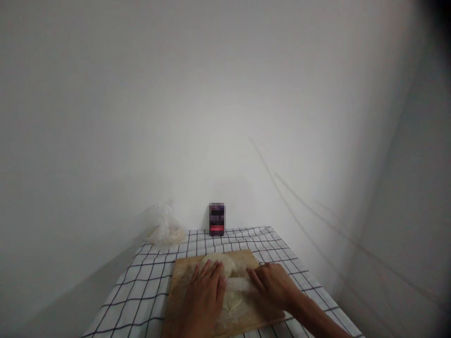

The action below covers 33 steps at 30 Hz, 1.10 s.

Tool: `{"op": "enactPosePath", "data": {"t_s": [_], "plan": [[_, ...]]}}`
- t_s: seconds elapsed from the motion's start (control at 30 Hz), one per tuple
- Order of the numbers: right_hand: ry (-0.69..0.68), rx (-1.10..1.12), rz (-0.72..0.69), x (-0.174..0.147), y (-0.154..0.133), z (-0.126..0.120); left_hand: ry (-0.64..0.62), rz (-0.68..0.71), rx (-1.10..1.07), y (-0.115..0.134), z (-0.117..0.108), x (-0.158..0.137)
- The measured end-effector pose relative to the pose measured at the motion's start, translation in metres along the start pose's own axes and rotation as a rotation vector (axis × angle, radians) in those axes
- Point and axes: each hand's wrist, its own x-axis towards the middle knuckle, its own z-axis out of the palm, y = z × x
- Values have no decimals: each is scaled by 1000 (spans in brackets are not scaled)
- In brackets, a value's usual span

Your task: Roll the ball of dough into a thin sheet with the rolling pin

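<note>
A flattened piece of pale dough (228, 264) lies on a wooden board (253, 312) dusted with flour. My left hand (207, 291) rests on the dough's left side, fingers stretched out and palm down. A whitish rolling pin (240, 284) lies across the dough, with more dough showing on its near side. Closed around the pin's right end is my right hand (273, 284). Whether the left hand also touches the other end of the pin is hidden by its fingers.
The board sits on a white cloth (141, 293) with a dark grid pattern. A clear plastic bag (166, 227) with pale contents stands at the back left. An upright dark, phone-like object (216, 219), blurred out, leans near the white wall (225, 117).
</note>
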Motion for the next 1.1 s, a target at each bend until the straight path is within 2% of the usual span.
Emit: {"op": "enactPosePath", "data": {"t_s": [0.13,0.27,0.47,0.6,0.8,1.1], "plan": [[-53,-53,-35,33,9,-22,-70,-46,6,-3,-13,16],[-106,-10,-94,62,20,-27,-127,-59,66,-16,-17,27],[-123,106,-153,77,34,-6,11,40,174,-29,2,22],[-33,163,-184,77,43,15,77,75,224,-27,13,26],[85,295,-212,67,53,40,192,-7,188,-17,27,35],[154,310,-160,20,40,41,313,34,202,0,39,0]]}}
